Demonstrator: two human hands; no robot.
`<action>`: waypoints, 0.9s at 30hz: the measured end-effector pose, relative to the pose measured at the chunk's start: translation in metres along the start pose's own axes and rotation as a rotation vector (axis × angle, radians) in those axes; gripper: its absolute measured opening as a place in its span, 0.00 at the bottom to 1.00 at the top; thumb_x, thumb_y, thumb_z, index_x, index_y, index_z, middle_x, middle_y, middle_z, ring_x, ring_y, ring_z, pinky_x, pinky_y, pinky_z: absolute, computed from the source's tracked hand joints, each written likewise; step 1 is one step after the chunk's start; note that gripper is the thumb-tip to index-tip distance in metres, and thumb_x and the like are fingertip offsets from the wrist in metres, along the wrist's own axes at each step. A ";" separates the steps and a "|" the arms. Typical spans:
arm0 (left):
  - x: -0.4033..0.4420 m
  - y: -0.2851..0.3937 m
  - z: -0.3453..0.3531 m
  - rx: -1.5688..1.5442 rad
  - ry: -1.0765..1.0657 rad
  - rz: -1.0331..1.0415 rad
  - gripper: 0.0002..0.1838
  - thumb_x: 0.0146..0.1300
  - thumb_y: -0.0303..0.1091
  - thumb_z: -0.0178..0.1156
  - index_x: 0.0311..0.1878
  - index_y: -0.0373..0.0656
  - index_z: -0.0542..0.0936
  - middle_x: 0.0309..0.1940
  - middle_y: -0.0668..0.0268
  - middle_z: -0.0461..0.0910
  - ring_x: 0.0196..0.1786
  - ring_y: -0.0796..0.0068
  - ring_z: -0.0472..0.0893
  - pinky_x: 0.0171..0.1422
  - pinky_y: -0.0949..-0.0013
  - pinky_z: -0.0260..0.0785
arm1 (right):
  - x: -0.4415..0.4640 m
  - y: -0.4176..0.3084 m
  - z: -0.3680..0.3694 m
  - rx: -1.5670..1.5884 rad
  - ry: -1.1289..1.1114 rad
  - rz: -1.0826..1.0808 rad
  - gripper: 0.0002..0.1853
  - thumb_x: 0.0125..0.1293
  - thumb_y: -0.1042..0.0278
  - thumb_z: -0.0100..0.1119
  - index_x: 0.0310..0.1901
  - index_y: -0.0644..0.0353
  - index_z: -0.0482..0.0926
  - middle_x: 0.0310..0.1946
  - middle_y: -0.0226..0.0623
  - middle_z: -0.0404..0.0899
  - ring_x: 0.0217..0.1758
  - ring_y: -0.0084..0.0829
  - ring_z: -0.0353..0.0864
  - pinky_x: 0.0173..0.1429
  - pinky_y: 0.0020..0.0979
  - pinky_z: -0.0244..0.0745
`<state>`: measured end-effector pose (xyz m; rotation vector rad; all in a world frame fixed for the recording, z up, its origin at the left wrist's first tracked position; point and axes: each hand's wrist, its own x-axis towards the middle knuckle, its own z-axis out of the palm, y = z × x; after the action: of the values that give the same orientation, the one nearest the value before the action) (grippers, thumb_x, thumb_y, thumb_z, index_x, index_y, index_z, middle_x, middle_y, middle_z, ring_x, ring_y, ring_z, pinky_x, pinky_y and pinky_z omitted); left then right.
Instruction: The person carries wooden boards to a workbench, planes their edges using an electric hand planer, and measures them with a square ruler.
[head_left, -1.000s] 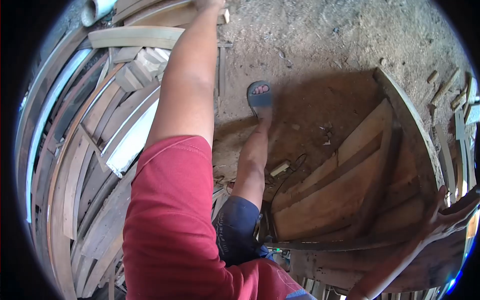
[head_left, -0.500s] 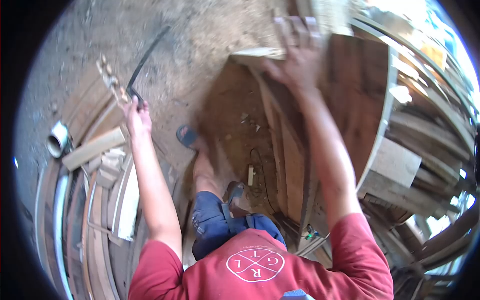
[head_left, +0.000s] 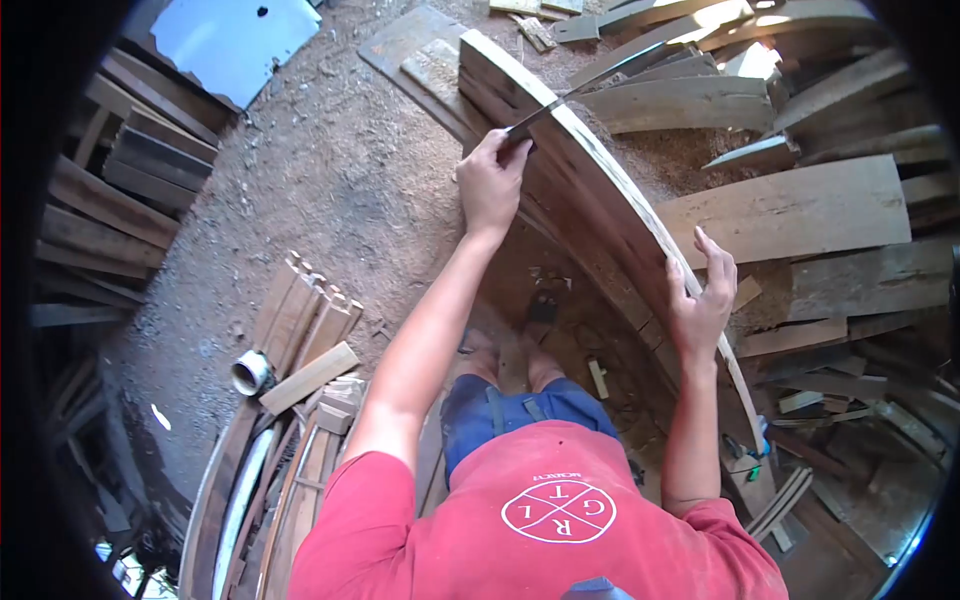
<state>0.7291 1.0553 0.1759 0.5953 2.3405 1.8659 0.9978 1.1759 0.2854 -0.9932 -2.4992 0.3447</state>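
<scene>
A wide wooden plank [head_left: 600, 205] stands on edge in front of me, slanting from upper left to lower right, its pale narrow edge facing up. My left hand [head_left: 492, 185] is closed around one end of a thin dark carpenter's square [head_left: 602, 77], whose long blade lies across the plank's upper edge near the far end. My right hand [head_left: 703, 305] straddles the same edge further down, thumb on the near side and fingers bent on the far side. The tool's end inside my left fist is mostly hidden.
Curved boards [head_left: 790, 205] lie stacked on the right. More timber is piled at left [head_left: 130, 190]. A metal pipe [head_left: 250, 372] and offcuts [head_left: 310, 378] sit on strips at lower left. A pale sheet [head_left: 235, 40] lies at the far left.
My left hand has swung up and right, bringing the carpenter's square from over the ground onto the plank's edge. My right hand has moved down and right along the plank. The view has turned.
</scene>
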 end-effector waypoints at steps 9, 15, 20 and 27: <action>0.008 -0.004 0.040 0.319 0.019 0.138 0.12 0.68 0.38 0.75 0.47 0.39 0.90 0.37 0.57 0.93 0.38 0.65 0.92 0.44 0.61 0.80 | -0.023 0.069 0.022 0.333 -0.119 0.078 0.19 0.64 0.76 0.70 0.58 0.59 0.86 0.44 0.44 0.86 0.47 0.49 0.86 0.55 0.45 0.79; -0.007 -0.001 0.046 0.368 -0.001 0.116 0.12 0.69 0.39 0.74 0.46 0.38 0.90 0.34 0.58 0.92 0.34 0.68 0.90 0.40 0.63 0.78 | -0.023 0.074 0.027 0.367 -0.097 0.035 0.20 0.63 0.75 0.71 0.58 0.59 0.86 0.44 0.45 0.85 0.47 0.50 0.85 0.54 0.46 0.80; -0.142 0.066 0.093 0.294 -0.122 0.189 0.12 0.68 0.35 0.72 0.37 0.37 0.82 0.30 0.56 0.83 0.31 0.56 0.83 0.38 0.55 0.72 | -0.039 0.090 -0.018 0.331 -0.147 0.117 0.31 0.61 0.60 0.77 0.65 0.57 0.81 0.54 0.45 0.84 0.59 0.49 0.82 0.69 0.46 0.74; -0.266 0.097 0.152 0.218 -0.243 0.168 0.11 0.68 0.35 0.75 0.38 0.38 0.84 0.29 0.61 0.83 0.30 0.69 0.82 0.38 0.63 0.73 | -0.111 0.200 -0.118 0.004 -0.451 0.203 0.31 0.61 0.49 0.76 0.63 0.54 0.84 0.52 0.39 0.87 0.63 0.41 0.84 0.83 0.61 0.54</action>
<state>1.0440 1.1178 0.1855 1.0091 2.4086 1.5025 1.2443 1.2490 0.2806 -1.2899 -2.7892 0.7050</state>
